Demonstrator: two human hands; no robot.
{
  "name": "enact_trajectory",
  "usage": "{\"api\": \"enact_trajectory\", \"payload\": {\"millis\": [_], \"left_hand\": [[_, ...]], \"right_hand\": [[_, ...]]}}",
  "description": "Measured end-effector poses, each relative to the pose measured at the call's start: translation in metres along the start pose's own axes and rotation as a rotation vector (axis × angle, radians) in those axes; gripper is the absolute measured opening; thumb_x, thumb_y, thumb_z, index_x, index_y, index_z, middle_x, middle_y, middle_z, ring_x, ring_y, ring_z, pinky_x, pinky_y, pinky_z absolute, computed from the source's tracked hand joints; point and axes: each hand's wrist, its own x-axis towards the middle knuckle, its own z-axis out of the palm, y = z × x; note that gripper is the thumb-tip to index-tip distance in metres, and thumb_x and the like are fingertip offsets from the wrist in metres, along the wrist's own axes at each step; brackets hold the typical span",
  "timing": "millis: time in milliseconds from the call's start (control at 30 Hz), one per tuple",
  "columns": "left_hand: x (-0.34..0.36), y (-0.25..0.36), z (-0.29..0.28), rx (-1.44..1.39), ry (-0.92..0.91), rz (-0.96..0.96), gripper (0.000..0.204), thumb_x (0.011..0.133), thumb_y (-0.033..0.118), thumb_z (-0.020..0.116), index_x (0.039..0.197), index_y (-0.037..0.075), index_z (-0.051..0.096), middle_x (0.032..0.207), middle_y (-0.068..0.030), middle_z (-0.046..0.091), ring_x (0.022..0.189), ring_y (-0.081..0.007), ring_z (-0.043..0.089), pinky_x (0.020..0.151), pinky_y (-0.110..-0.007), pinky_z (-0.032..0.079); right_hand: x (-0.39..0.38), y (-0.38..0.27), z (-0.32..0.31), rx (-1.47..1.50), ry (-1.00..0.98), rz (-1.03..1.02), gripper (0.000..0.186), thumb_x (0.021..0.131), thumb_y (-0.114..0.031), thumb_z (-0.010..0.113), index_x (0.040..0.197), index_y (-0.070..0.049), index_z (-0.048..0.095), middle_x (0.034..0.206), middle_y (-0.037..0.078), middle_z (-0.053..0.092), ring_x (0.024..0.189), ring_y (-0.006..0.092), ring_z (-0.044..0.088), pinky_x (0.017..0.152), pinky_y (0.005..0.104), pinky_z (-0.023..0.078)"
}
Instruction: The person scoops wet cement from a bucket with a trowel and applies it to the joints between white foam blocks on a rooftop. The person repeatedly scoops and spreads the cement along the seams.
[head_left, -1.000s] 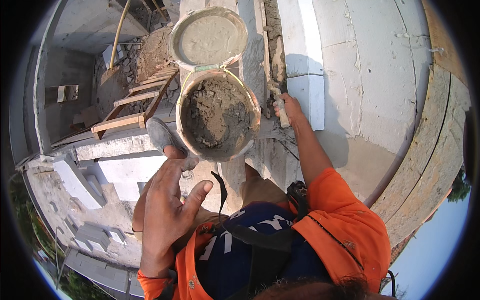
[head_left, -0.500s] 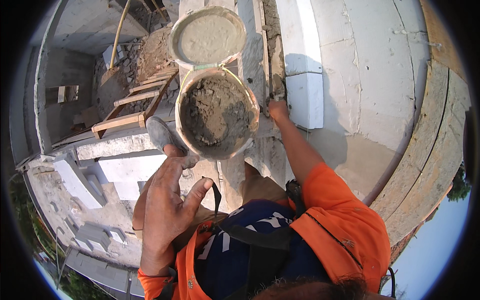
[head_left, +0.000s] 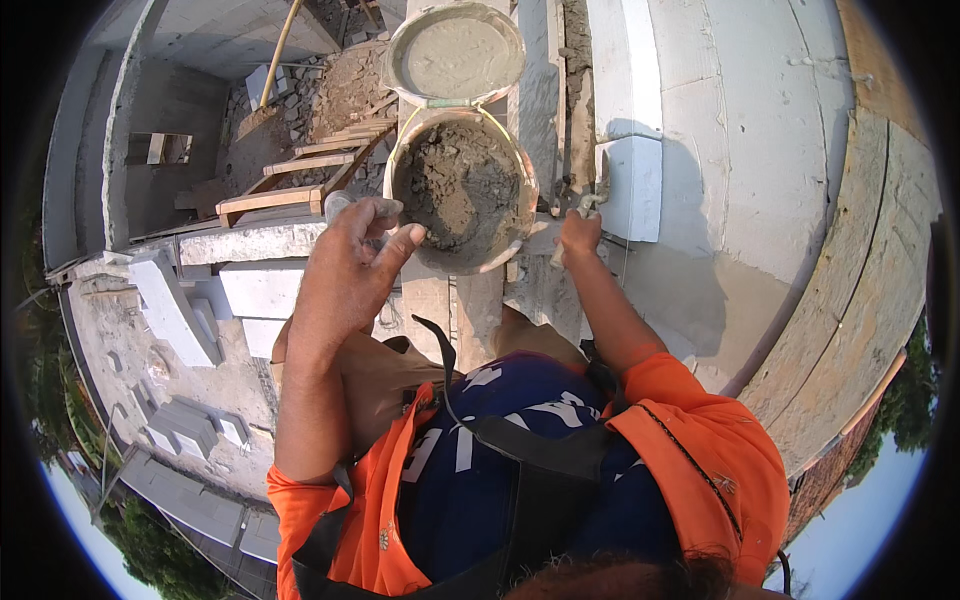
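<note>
My right hand point(head_left: 578, 236) is closed round the handle of a mortar-smeared trowel point(head_left: 590, 203). Its blade, seen nearly edge-on, stands against the near end of a white block point(head_left: 633, 190) on the wall. To the left, my left hand point(head_left: 368, 250) hovers by the rim of a bucket point(head_left: 396, 190), fingers loosely bent and thumb apart, holding nothing. Thick grey-brown mortar point(head_left: 465, 185) lies inside that bucket, rough and lumpy. Just beyond it stands a second bucket point(head_left: 392, 60) with smoother, wetter grey mix.
A strip of mortar point(head_left: 577, 110) runs along the wall beside a wooden board point(head_left: 559, 90). Beyond the edge at left, a wooden ladder point(head_left: 270, 200) leans over rubble far below. More white blocks point(head_left: 170, 310) lie at lower left. Planks point(head_left: 840, 300) curve along the right.
My right hand has drawn back toward me, bringing the trowel up beside the white block. My left hand has moved forward and right, nearer the mortar bucket.
</note>
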Motion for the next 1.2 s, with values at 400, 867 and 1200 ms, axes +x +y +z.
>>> {"api": "enact_trajectory", "payload": {"millis": [400,867,1200], "left_hand": [[0.041,0.009,0.001,-0.064,0.311,-0.043,0.043,0.1,0.04,0.075,0.105,-0.003,0.074,0.087,-0.0084,0.074,0.081,-0.0129,0.063,0.077,-0.033,0.052],[0.042,-0.011,0.01,0.003,0.413,-0.009,0.047,0.099,0.038,0.073,0.088,-0.006,0.065,0.073,-0.012,0.062,0.071,-0.0178,0.05,0.068,-0.04,0.047],[0.053,-0.031,0.017,-0.034,0.545,0.03,0.041,0.105,0.035,0.065,0.094,-0.004,0.069,0.079,-0.0122,0.068,0.076,-0.0185,0.058,0.076,-0.037,0.049]], "right_hand": [[-0.158,0.007,-0.092,-0.903,-0.49,-0.65,0.052,0.103,-0.045,0.063,0.122,0.004,0.061,0.105,0.03,0.073,0.098,0.0474,0.072,0.086,0.0496,0.056],[-0.189,-0.012,-0.101,-0.497,-0.651,-0.81,0.046,0.098,-0.043,0.07,0.116,0.0,0.071,0.09,0.023,0.074,0.087,0.0369,0.075,0.081,0.0453,0.056],[-0.2,-0.019,-0.101,-0.386,-0.615,-0.925,0.038,0.098,-0.036,0.073,0.108,0.0,0.072,0.088,0.017,0.074,0.078,0.0293,0.07,0.076,0.042,0.055]]}}
